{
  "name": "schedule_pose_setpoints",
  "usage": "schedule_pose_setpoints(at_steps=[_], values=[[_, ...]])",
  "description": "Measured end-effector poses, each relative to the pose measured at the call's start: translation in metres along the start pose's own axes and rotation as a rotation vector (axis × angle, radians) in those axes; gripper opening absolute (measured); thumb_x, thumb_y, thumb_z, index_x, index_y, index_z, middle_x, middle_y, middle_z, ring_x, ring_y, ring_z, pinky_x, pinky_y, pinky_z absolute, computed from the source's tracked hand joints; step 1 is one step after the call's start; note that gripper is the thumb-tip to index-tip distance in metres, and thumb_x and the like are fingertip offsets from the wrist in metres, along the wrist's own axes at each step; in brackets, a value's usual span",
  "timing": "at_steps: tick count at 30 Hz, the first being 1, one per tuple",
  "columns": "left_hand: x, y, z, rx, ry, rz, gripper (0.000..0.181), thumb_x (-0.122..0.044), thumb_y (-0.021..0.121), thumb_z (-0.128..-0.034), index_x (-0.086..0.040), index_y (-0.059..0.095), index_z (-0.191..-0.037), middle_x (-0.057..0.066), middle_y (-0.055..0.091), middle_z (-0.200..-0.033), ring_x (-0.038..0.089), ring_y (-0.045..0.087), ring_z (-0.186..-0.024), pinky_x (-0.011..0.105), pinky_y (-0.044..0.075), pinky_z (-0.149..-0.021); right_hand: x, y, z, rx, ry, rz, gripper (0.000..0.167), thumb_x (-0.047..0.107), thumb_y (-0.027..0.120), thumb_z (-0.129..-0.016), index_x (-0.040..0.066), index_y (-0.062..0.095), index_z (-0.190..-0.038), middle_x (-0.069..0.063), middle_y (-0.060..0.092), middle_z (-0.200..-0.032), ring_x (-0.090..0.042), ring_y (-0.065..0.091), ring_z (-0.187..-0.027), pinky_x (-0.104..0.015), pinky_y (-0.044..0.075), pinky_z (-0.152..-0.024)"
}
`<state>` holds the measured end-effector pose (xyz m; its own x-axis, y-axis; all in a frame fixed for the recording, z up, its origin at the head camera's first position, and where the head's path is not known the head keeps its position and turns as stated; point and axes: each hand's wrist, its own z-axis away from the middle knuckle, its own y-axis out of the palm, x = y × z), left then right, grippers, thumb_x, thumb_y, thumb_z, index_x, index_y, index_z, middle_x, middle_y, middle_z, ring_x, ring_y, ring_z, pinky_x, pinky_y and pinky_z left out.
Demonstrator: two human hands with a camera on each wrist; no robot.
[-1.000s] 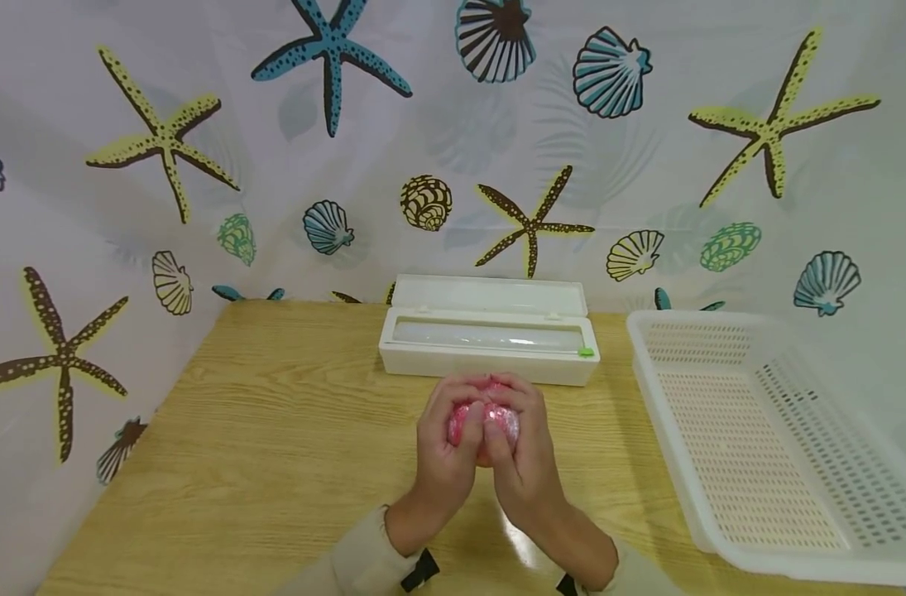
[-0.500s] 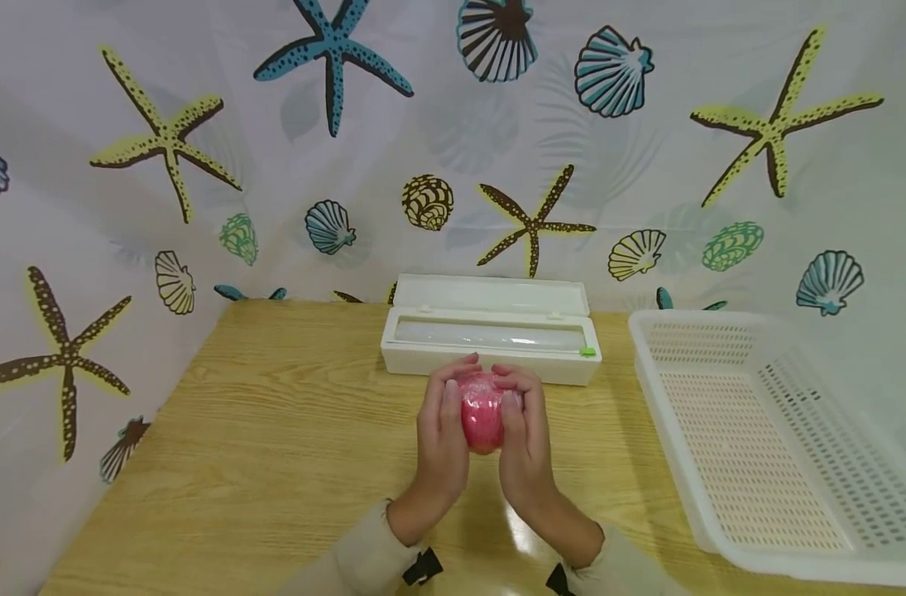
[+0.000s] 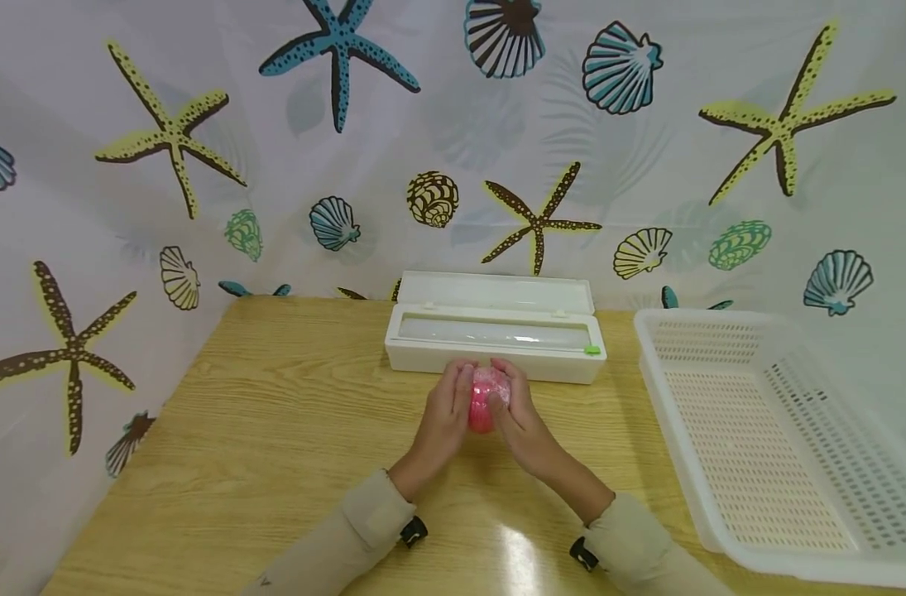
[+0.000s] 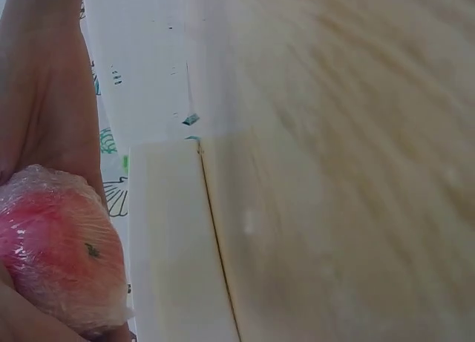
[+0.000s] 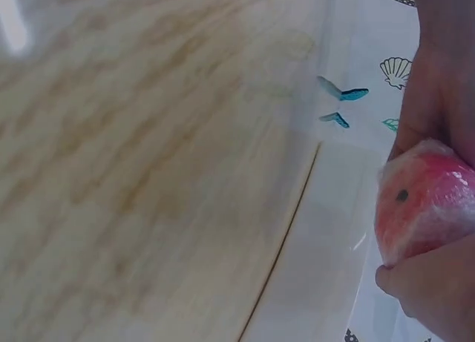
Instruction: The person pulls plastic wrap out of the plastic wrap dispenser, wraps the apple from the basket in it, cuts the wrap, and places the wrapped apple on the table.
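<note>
A red apple (image 3: 484, 410) wrapped in clear cling film is held between my two hands, just in front of the white cling film dispenser (image 3: 497, 356). My left hand (image 3: 439, 418) curls round its left side. On the other side my right hand (image 3: 525, 426) grips it, thumb lying over the front. In the left wrist view the film on the apple (image 4: 67, 245) looks wrinkled, with a dark spot on the fruit's underside. The right wrist view shows the wrapped apple (image 5: 423, 205) between both hands, above the table.
Behind the hands the dispenser's lid (image 3: 497, 291) stands raised, with a film roll (image 3: 490, 333) inside and a green slider (image 3: 592, 350) at its right end. A white perforated basket (image 3: 750, 447) sits on the wooden table (image 3: 274, 430) at the right. A patterned cloth (image 3: 378, 273) hangs behind.
The hands first pressed over the apple with both thumbs, then spread to its sides. Now they have moved forward with it, nearer the dispenser, and closed in on it again.
</note>
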<state>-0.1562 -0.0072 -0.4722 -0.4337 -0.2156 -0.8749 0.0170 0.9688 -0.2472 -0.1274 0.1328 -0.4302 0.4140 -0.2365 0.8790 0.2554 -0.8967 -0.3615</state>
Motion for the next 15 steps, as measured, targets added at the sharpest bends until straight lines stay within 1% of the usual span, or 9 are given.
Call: schedule_pose_setpoints(at_steps=[3,5,7,10,13,15], values=[[0.003,0.004,0.0,-0.008,0.006,-0.012,0.038,-0.034,0.026,-0.1029,-0.008,0.049,-0.117,0.005,0.059,-0.104,0.014,0.058,-0.093,0.028,0.052,-0.076,-0.011,0.002,0.0,-0.027,-0.008,-0.003,0.044,0.003,0.034,-0.1,-0.005,0.017,-0.14,-0.026,0.022,-0.14,-0.034,0.027,-0.129,-0.05,0.029,-0.104],[0.004,0.006,0.0,-0.002,-0.002,-0.03,0.037,-0.035,0.025,-0.1029,-0.01,0.049,-0.117,0.004,0.059,-0.105,0.013,0.058,-0.094,0.027,0.052,-0.076,-0.023,0.001,-0.001,-0.029,-0.014,0.021,0.045,0.006,0.035,-0.1,-0.002,0.018,-0.141,-0.023,0.023,-0.14,-0.033,0.028,-0.129,-0.05,0.03,-0.103],[0.004,0.007,-0.001,0.016,-0.011,-0.032,0.037,-0.036,0.025,-0.1027,-0.011,0.048,-0.118,0.002,0.058,-0.105,0.013,0.057,-0.094,0.027,0.052,-0.075,-0.035,-0.001,-0.001,-0.021,-0.02,0.045,0.046,0.012,0.037,-0.101,0.002,0.02,-0.142,-0.019,0.024,-0.14,-0.032,0.029,-0.129,-0.05,0.032,-0.102],[0.004,0.007,-0.002,0.032,-0.005,-0.038,0.036,-0.036,0.027,-0.1025,-0.011,0.047,-0.119,0.002,0.057,-0.106,0.013,0.056,-0.096,0.027,0.052,-0.077,-0.049,-0.005,-0.003,0.001,-0.018,0.072,0.05,0.019,0.043,-0.1,0.007,0.02,-0.143,-0.016,0.025,-0.14,-0.03,0.032,-0.127,-0.048,0.035,-0.1],[0.005,0.008,-0.004,0.051,0.009,-0.045,0.036,-0.035,0.028,-0.1025,-0.009,0.046,-0.119,0.003,0.056,-0.106,0.013,0.055,-0.096,0.029,0.051,-0.079,-0.055,-0.009,-0.004,0.029,-0.01,0.05,0.055,0.018,0.049,-0.097,0.008,0.02,-0.143,-0.016,0.024,-0.139,-0.03,0.034,-0.124,-0.047,0.038,-0.098],[0.007,0.007,-0.005,0.074,0.006,-0.06,0.036,-0.036,0.029,-0.1021,-0.009,0.046,-0.119,0.003,0.056,-0.106,0.013,0.054,-0.096,0.029,0.05,-0.08,-0.057,-0.012,-0.003,0.051,0.005,0.049,0.059,0.016,0.053,-0.095,0.007,0.019,-0.143,-0.015,0.025,-0.139,-0.029,0.035,-0.122,-0.044,0.04,-0.097]])
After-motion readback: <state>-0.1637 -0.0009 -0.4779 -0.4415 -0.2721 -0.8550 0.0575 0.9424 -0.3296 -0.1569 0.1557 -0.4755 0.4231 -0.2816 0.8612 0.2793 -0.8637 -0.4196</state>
